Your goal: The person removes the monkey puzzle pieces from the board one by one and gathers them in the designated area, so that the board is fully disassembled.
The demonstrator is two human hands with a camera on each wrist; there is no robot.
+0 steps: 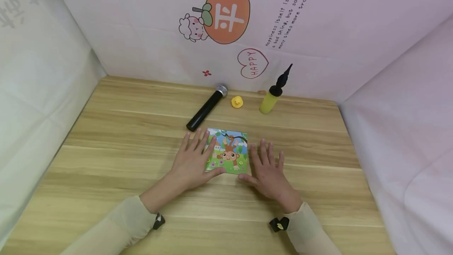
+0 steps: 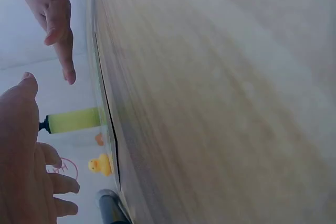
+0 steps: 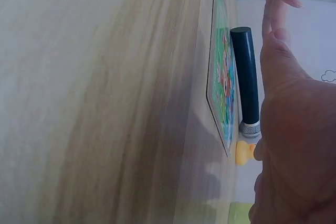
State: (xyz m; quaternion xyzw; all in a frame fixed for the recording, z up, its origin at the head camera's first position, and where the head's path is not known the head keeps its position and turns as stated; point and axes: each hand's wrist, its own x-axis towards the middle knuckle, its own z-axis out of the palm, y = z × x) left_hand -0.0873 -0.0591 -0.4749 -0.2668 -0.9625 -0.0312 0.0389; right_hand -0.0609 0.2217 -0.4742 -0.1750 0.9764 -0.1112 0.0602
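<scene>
A thin square picture board (image 1: 230,154) with a cartoon monkey hanging from a branch lies flat on the wooden table. My left hand (image 1: 191,166) is spread palm down at its left side, the fingers overlapping that edge in the head view and the thumb along the near edge. To the right of the board is my right hand (image 1: 267,174), fingers apart and extended, thumb pointing at the near right corner. Seen low from the right wrist, the board (image 3: 223,72) lies beneath the hands' level. Neither hand grips anything.
Beyond the board lie a black microphone (image 1: 205,110) with a silver head and a small yellow rubber duck (image 1: 237,102). A yellow hand pump (image 1: 269,99) with a black nozzle stands at the back right. Printed white cloth (image 1: 152,34) walls the table's back and sides.
</scene>
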